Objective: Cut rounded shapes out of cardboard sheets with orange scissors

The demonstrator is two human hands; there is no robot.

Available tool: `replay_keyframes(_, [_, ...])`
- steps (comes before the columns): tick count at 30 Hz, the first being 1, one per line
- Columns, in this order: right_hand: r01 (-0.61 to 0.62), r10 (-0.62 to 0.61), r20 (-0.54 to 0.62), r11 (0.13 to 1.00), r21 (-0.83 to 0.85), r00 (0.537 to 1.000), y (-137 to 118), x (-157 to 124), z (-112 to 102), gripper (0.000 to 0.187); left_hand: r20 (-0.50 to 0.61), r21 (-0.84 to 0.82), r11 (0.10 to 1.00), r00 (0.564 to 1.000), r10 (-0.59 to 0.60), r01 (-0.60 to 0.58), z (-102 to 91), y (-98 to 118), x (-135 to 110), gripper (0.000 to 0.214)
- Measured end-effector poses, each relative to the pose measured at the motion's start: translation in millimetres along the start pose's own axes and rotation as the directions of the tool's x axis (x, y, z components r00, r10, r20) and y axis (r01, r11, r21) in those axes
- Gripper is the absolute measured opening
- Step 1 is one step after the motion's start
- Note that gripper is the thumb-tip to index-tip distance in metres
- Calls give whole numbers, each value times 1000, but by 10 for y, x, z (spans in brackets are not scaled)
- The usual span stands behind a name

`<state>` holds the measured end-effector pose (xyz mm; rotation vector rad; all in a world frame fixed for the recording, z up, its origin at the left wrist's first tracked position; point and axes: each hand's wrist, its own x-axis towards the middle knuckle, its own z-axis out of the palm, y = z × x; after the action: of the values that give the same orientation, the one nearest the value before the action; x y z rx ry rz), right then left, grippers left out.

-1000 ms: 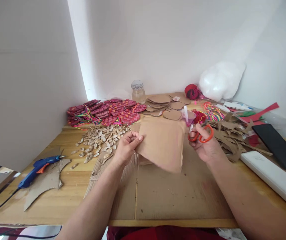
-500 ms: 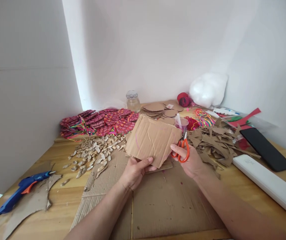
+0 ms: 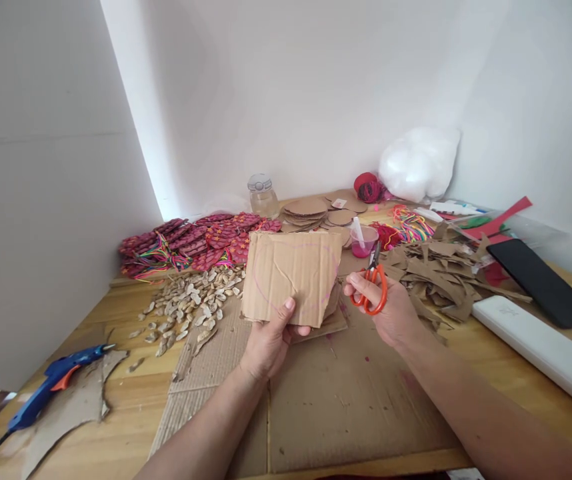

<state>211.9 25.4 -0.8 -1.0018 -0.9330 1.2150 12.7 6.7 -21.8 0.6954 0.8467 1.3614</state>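
Observation:
My left hand [image 3: 273, 340] grips the lower edge of a cardboard piece [image 3: 291, 270], its thumb across the front. A faint pink curved outline is drawn on the cardboard, and a crease runs through its middle. Closed around a pair of scissors [image 3: 376, 293] with orange handles is my right hand [image 3: 391, 310], just right of the cardboard and apart from it. The scissors' dark blades point up. Beneath both hands lies a large flat cardboard sheet [image 3: 351, 407]. Another piece of cardboard [image 3: 333, 325] rests on it, partly hidden behind the held one.
Peanut shells [image 3: 206, 300] and red patterned fabric pieces [image 3: 186, 243] lie left. A blue glue gun [image 3: 56, 380] sits at far left. Behind are cardboard discs [image 3: 306, 208], a jar [image 3: 263, 197] and a pink cup [image 3: 363, 240]. Cardboard scraps [image 3: 441, 273], a phone [image 3: 543, 283] and a white device [image 3: 541, 353] lie right.
The cardboard has turned more upright and shifted left in my left hand. My right hand, with the scissors, has let go of its corner and moved slightly right.

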Motion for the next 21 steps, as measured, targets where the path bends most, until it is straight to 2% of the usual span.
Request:
replay_keyframes(11, [55,-52,34,994,-89,998,139,-41,39,31,73,38,999,997,-30,27,4,-80,-45,52])
replay_keyframes(17, [81,-50,152,976,-204,987,128,-84,-9,35,6,22,1000,1000,16,-16,64,-55,-80,53])
replay_keyframes(21, [107,-14,275,938,-328,961,49,-183,31,42,-11,-8,999,999,44,-44,97,-44,-106,59])
